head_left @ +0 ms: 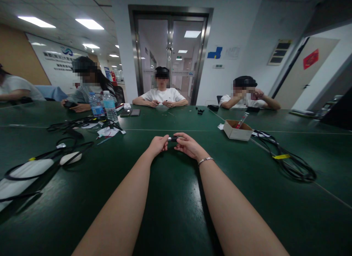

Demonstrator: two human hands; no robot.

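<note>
A small slim stick (172, 139), smooth black with a shiny silver end, is held left of the pale, open-topped box (237, 134). Your left hand (158, 146) pinches the silver end; your right hand (189, 146) has thumb and forefinger closed on the black end, a polished metal bracelet (205, 160) round its wrist. Right of the box, rubbery black cable (300, 174) lies looped; well left of it stand clear plastic bottles (110, 107). The glossy green table (170, 197) spreads under the box.

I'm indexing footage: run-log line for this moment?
held: small silver-black object | left hand: pinching silver end | right hand: at black end | on right: open box
</note>
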